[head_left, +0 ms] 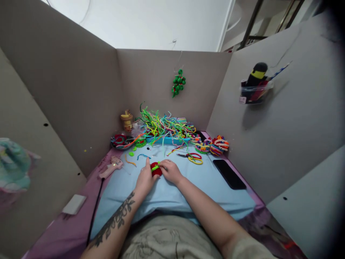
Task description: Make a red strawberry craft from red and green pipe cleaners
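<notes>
A small red, rounded craft piece [156, 172] with a bright green strip across its top is between my hands, low over the blue cloth. My left hand [145, 177] grips it from the left, with the index finger pointing up and away. From the other side, the fingers of my right hand [171, 172] pinch at the right end of the green strip [155, 167]. Part of the piece is hidden by my fingers. Just beyond my hands lie a blue twisted strand [143, 156], an orange strand [130, 160] and scissors [194, 158] with red and yellow handles.
A heap of fuzzy pipe cleaners [167, 124] overflows a blue tray [178, 141] at the back. Left sits a pink glue gun [112, 167] with a black cord; right, a black phone [229, 174] and colourful woven pieces [219, 145]. Grey panels [91, 90] enclose the table.
</notes>
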Tool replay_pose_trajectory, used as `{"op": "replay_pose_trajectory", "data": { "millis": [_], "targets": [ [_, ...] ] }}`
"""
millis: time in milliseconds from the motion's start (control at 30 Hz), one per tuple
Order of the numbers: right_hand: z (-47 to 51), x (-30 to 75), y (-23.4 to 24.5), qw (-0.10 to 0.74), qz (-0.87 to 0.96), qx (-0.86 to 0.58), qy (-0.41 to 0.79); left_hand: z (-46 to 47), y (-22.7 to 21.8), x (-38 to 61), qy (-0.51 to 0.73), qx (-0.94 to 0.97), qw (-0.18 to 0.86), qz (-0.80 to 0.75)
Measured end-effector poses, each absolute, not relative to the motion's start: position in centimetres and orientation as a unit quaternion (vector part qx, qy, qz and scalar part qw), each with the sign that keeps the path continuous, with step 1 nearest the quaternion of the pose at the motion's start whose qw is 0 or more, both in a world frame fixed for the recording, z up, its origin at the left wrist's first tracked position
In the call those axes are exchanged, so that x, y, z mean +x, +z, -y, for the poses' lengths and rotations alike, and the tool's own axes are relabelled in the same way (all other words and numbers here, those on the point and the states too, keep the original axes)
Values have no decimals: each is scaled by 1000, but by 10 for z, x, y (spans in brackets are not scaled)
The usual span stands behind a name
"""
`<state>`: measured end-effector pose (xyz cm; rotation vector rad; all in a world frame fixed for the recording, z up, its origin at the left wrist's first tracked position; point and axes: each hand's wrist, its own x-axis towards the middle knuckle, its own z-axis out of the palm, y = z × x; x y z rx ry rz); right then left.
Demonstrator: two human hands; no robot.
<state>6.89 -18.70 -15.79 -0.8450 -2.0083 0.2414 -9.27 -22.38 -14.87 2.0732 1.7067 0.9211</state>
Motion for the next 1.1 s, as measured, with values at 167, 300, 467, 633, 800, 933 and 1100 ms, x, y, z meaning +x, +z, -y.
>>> {"op": "replay_pose_trajectory", "data": {
  "millis": [167,300,467,633,800,933,1100],
  "targets": [
    [188,75,-163,475,776,-388,146,186,-149,-111,391,709,313,-496],
    [187,77,-163,463,775,-406,144,166,-155,-114,423,684,392,-446],
    [188,76,-161,448,780,-416,134,167,-167,-104,531,558,475,-426],
    [189,75,-162,441,787,-415,118,165,-168,-96,568,508,443,-473],
    [190,74,-158,424,805,-402,104,163,-169,-90,561,513,388,-521],
    [190,75,-156,435,803,-396,95,163,-170,-88,554,518,378,-532],
    [182,79,-163,484,754,-389,213,164,-169,-88,540,528,365,-544]
  ]
}}
